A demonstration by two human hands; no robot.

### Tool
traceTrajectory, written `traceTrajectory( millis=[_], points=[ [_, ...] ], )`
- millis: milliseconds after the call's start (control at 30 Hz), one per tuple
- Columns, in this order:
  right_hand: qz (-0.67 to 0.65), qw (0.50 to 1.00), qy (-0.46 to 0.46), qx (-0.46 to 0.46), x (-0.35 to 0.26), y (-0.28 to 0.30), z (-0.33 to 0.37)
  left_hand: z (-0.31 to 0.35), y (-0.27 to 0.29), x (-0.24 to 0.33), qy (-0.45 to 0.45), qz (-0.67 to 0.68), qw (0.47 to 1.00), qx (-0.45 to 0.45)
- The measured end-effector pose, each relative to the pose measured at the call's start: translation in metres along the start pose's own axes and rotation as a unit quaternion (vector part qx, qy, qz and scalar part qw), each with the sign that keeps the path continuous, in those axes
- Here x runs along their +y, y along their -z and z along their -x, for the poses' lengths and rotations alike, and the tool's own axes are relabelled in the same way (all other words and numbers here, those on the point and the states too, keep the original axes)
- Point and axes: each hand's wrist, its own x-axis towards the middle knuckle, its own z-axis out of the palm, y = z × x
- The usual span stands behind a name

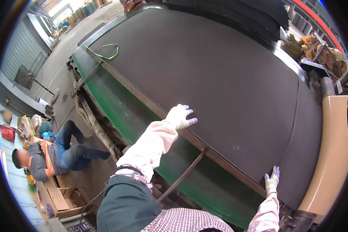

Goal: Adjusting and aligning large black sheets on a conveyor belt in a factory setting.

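A wide dark grey sheet (205,73) lies over a long machine bed in front of me. My left hand (180,116), in a whitish glove with purple fingertips, is at the sheet's near edge, open with its fingers apart and nothing held. Farther right, my right hand (272,181), gloved the same way, rests on or just over the sheet near its right end, fingers stretched out. A thin line runs across the sheet beside that hand. Whether either palm presses on the sheet, I cannot tell.
A metal rail (150,103) borders the sheet's near side, above a green belt (181,178). A large tan roller (324,154) stands at the right. On the left a person (58,154) sits by cardboard boxes (63,201). A green strap loop (107,52) lies at the far left corner.
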Motion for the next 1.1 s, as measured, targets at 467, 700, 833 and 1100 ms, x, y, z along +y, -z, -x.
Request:
traceTrajectory(
  millis=[467,700,833,1100],
  points=[
    [-0.008,0.968,0.210,0.139,-0.162,0.047,-0.015,0.016,-0.021,0.067,-0.034,-0.012,0.999,-0.017],
    [-0.114,0.927,0.348,0.074,-0.322,-0.014,-0.051,0.004,-0.049,0.146,-0.117,0.066,0.989,-0.061],
    [-0.046,0.965,0.255,0.038,-0.299,-0.009,-0.047,0.005,-0.047,0.115,-0.120,0.332,0.936,-0.012],
    [0.034,0.983,0.181,0.019,-0.201,0.019,-0.025,-0.043,0.022,-0.104,0.333,-0.113,0.926,0.135]
  ],
)
